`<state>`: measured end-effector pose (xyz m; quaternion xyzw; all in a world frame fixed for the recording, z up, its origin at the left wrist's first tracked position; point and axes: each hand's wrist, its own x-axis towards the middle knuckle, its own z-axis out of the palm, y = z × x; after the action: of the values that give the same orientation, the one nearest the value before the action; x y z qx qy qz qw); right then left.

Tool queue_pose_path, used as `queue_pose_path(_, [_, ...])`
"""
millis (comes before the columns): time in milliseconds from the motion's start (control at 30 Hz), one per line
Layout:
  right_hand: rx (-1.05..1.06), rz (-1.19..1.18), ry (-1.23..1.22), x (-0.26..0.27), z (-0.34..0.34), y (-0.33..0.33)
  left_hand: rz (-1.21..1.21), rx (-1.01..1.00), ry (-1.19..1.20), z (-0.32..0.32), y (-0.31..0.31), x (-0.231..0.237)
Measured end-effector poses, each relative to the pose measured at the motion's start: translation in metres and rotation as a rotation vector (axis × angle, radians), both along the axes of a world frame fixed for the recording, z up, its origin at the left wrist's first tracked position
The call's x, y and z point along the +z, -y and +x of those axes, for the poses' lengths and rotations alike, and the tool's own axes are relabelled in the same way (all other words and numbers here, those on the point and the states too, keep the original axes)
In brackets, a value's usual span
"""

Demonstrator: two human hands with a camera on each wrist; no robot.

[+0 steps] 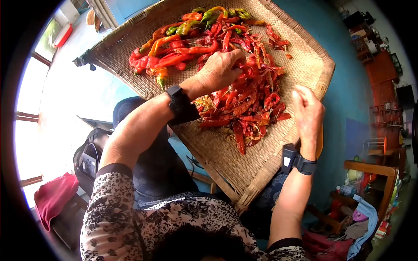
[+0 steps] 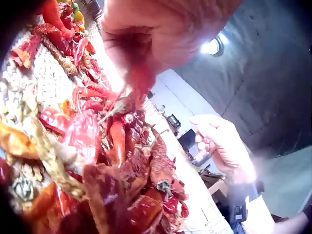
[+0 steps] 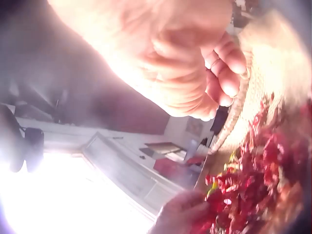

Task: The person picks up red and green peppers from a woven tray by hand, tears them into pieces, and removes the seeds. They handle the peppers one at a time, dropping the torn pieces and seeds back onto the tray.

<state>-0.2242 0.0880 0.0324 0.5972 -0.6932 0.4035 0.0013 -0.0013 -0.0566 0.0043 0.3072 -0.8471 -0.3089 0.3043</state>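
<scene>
A woven tray (image 1: 305,56) lies across the person's lap, bearing a heap of dried red chilies (image 1: 257,104). Over the heap, the left hand (image 1: 220,69) pinches a red chili (image 2: 141,83), blurred in the left wrist view and hanging from the curled fingers. Close by the tray's right edge hovers the right hand (image 1: 309,115), its fingers loosely bent and nothing in them. In the right wrist view its fingertips (image 3: 229,80) overlap the tray's rim. Fresher, glossy red chilies (image 1: 183,54) and green ones (image 1: 187,28) spread along the tray's far left side.
A pink cloth (image 1: 55,195) drapes over a seat at the lower left. To the right stands a wooden chair (image 1: 370,167) with clothes and a pale blue cloth (image 1: 363,222) around it. Cluttered shelves line the far right wall beyond the blue floor (image 1: 344,108).
</scene>
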Motion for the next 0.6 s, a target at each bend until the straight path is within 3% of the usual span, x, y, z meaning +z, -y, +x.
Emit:
queue_pose_path(67, [0.050,0.104,0.131,0.001,0.021,0.008,0.041,-0.048,-0.115,0.002,-0.008,0.005])
queue_pose_path(133, [0.160,0.111,0.210,0.003,0.035,0.015,0.227,-0.182,-0.190,0.001,-0.015,0.009])
queue_pose_path(300, [0.254,0.357,0.279,0.004,0.043,0.018,0.161,-0.326,-0.300,-0.003,-0.036,0.015])
queue_pose_path(367, [0.355,0.387,0.631,0.008,0.049,0.015,0.093,-0.339,-0.262,-0.003,-0.044,0.015])
queue_pose_path(533, [0.348,0.339,0.582,0.002,0.047,0.012,0.189,-0.346,-0.302,-0.006,-0.048,0.012])
queue_pose_path(600, [0.270,0.279,0.638,0.008,0.046,0.011,0.368,-0.323,-0.359,-0.008,-0.040,0.011])
